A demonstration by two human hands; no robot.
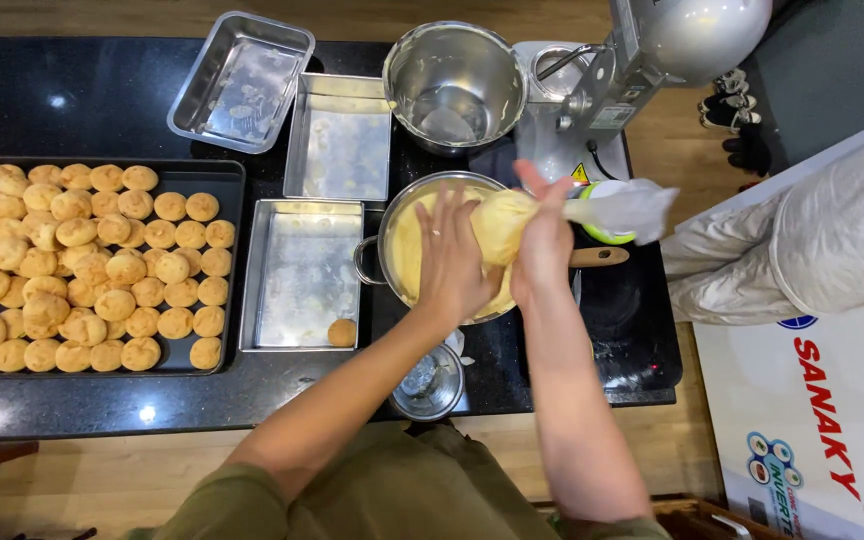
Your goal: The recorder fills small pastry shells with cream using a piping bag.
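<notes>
Hands: right hand grips cream-filled piping bag over custard pot, catching drips; left hand, fingers spread, steadies the bag.

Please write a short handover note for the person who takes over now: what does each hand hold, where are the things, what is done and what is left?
Left hand: flat against the piping bag, steadying it over the pot of yellow cream.
Right hand: wrapped around the bag where it narrows; the loose end points right.
Things: the black tray at left is full of baked puffs. One single puff lies in the nearest metal pan. A small steel cup stands at the table's edge.
Done: the bag is loaded with cream.
Left: whether any puff is filled already, I cannot tell.
</notes>
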